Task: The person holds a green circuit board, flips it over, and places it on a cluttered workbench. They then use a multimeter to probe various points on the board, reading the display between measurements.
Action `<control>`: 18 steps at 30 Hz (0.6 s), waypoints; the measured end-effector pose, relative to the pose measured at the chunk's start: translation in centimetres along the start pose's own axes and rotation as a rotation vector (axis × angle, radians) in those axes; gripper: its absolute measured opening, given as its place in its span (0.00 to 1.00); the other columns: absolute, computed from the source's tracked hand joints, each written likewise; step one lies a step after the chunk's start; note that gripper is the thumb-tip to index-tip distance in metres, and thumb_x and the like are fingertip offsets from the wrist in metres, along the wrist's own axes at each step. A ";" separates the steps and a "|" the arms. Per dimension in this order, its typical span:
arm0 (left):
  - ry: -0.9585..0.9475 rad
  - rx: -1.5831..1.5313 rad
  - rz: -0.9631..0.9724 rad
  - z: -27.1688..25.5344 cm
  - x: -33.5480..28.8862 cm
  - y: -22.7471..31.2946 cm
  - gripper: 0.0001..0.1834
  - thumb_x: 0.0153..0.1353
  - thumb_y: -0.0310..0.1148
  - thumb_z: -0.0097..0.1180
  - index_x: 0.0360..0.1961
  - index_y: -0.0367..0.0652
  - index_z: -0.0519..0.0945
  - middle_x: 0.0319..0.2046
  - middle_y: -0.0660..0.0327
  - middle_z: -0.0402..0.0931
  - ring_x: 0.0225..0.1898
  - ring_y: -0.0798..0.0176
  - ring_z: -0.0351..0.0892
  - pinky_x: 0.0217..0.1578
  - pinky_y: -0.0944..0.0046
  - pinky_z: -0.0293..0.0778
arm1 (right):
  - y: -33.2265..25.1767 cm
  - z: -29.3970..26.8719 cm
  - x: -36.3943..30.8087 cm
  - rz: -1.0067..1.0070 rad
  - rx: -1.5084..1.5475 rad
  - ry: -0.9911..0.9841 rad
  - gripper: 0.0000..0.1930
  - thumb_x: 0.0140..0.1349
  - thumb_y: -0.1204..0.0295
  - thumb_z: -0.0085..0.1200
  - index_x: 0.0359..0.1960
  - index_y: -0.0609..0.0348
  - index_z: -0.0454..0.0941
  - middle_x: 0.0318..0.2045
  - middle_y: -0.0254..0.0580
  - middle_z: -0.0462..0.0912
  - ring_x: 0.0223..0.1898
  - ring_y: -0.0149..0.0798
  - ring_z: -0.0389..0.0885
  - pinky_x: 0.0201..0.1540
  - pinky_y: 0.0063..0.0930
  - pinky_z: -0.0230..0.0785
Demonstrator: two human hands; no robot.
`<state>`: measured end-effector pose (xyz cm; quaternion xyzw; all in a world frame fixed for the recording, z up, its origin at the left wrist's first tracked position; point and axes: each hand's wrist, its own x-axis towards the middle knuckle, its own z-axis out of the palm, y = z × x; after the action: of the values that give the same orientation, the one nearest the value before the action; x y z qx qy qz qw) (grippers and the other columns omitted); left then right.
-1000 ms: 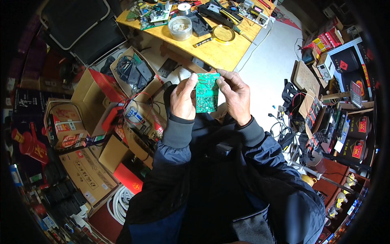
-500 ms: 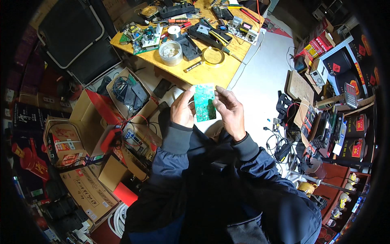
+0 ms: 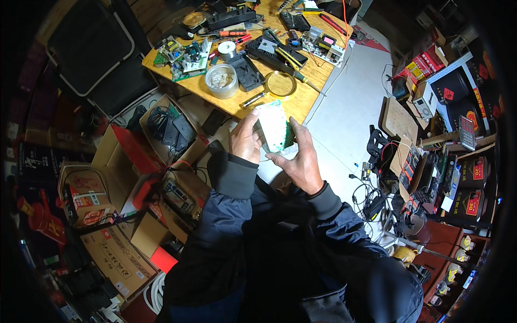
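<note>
Between my two hands, a green circuit board (image 3: 273, 128) is held up in front of the table's near corner. Strong light glares off most of its face and washes out the detail. My left hand (image 3: 246, 139) grips the left edge with the fingers bent behind it. On the opposite side my right hand (image 3: 301, 160) pinches the board, thumb at the bottom corner and fingers along the right edge. Just beyond lies a magnifying glass (image 3: 280, 96) with a round brass-coloured frame, next to a clear round tub (image 3: 221, 82) of small pale bits.
The wooden table (image 3: 237, 107) bears more circuit boards (image 3: 186, 58), a solder spool (image 3: 226, 49), screwdrivers and black plastic housings. Open cardboard boxes (image 3: 110, 161) crowd the floor at left, one with black adapters. Tangled cables (image 3: 371, 199) and stacked goods lie at right. A black chair (image 3: 91, 48) stands back left.
The circuit board has tilted in my hands, so its face now glares white instead of showing green. My right hand has shifted slightly down, its thumb moving to the board's lower corner.
</note>
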<state>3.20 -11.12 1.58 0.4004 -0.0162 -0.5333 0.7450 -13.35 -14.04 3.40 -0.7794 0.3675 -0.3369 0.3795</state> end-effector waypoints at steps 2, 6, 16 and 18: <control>0.012 -0.006 0.006 0.1 0.0 0.0 0.24 0.71 0.41 0.67 0.60 0.37 0.80 0.54 0.55 0.84 0.52 0.55 0.85 0.58 0.53 0.82 | 0.0 0.2 0.1 0.002 -0.059 -0.003 0.54 0.47 0.70 0.82 0.75 0.71 0.63 0.61 0.58 0.75 0.63 0.53 0.77 0.67 0.41 0.72; -0.020 0.140 -0.009 -0.5 0.0 0.1 0.26 0.74 0.45 0.64 0.62 0.37 0.78 0.53 0.52 0.84 0.54 0.53 0.85 0.59 0.52 0.80 | 0.4 0.2 0.6 -0.006 -0.082 0.030 0.49 0.50 0.75 0.77 0.75 0.71 0.64 0.61 0.61 0.76 0.63 0.55 0.77 0.68 0.42 0.71; 0.004 0.306 0.071 -2.6 0.6 -1.2 0.25 0.76 0.40 0.62 0.66 0.35 0.76 0.42 0.56 0.84 0.40 0.62 0.85 0.46 0.60 0.82 | 1.5 -0.1 0.9 -0.035 -0.092 0.053 0.45 0.50 0.75 0.76 0.72 0.69 0.68 0.60 0.62 0.78 0.62 0.60 0.77 0.68 0.45 0.70; 0.016 0.293 0.092 -2.6 0.4 -1.6 0.27 0.76 0.38 0.61 0.69 0.34 0.74 0.43 0.56 0.84 0.41 0.62 0.85 0.48 0.60 0.82 | 1.5 0.0 0.8 -0.048 -0.085 0.060 0.45 0.50 0.75 0.77 0.71 0.70 0.69 0.59 0.63 0.79 0.61 0.62 0.77 0.67 0.46 0.70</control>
<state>3.26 -10.13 -1.37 0.5079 -0.1062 -0.4873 0.7023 -13.40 -15.39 2.39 -0.7929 0.3737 -0.3535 0.3266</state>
